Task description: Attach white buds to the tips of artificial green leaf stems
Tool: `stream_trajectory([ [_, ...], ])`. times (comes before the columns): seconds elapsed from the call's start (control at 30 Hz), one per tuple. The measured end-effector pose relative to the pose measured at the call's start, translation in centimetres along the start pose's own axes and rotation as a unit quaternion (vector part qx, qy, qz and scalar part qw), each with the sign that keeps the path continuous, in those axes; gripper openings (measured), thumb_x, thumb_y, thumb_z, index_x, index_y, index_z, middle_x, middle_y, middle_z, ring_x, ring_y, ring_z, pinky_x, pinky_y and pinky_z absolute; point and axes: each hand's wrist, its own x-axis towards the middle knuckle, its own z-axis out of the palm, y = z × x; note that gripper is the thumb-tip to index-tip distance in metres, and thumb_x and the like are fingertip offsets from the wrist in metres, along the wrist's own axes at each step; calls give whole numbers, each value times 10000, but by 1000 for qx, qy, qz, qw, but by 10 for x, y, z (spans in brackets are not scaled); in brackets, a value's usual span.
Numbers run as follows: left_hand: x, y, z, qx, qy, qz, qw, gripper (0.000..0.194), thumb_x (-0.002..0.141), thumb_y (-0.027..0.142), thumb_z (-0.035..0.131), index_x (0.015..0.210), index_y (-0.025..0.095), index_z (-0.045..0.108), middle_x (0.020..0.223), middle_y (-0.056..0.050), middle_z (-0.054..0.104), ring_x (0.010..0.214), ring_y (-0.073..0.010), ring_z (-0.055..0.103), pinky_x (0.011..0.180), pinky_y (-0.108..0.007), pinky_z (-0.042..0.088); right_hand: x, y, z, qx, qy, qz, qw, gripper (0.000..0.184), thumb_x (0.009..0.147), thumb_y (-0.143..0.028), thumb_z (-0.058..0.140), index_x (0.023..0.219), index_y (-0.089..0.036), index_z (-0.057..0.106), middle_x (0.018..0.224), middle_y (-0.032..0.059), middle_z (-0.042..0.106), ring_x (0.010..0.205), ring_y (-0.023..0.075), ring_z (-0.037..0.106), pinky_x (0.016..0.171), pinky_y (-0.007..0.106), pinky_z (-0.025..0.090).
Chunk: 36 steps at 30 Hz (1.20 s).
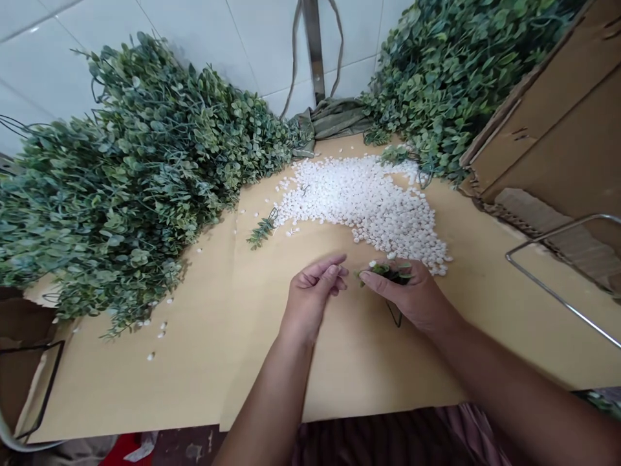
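Note:
Near the middle of the table, my right hand (416, 291) is wrapped round a sprig of artificial greenery (388, 273). A few white bits show at the top of the sprig, and a thin dark loop (395, 315) hangs below it. Just left of the sprig and apart from it, my left hand (315, 285) has thumb and fingers pinched together; anything between them is too small to make out. Beyond both hands spreads a heap of small white pieces (349, 194). A loose sprig (262, 231) lies at the heap's left edge.
A big pile of artificial foliage (145, 162) covers the table's left side. More foliage (466, 71) stands at the back right beside a cardboard box (557, 123). A metal wire frame (557, 294) is at the right, and a dark cloth (339, 118) lies by the tiled wall.

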Motion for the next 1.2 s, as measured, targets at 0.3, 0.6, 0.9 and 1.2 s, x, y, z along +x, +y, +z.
stream_trajectory([
  [0.3,1,1,3,12,5,-12,1000,200,555,295,765,671,151,689,530,15,589,523,-74,500,519,-194,367,1,-1,3,-34,-2,-18,999,137,669,-271,650,602,-161,604,571,0,595,551,133,545,512,225,460],
  [0.6,2,-3,1,-15,3,-5,1000,199,566,309,770,673,151,711,515,21,587,481,-49,476,492,-178,356,1,-3,2,-33,-8,-26,999,124,689,-254,632,606,-165,610,569,-7,599,547,122,553,520,208,462],
  [0.9,3,0,-1,-64,-39,-55,996,228,535,269,792,716,151,719,591,2,656,535,-68,573,547,-185,428,0,-3,4,-4,8,-11,1000,87,645,-247,650,621,-167,624,598,2,641,563,133,585,538,221,492],
  [1.2,2,-3,-2,-50,-43,-46,997,218,517,241,804,710,169,730,617,-12,692,551,-78,591,561,-190,445,0,-4,4,17,27,8,999,76,621,-232,663,625,-165,627,604,-7,642,578,134,600,560,225,508],
])
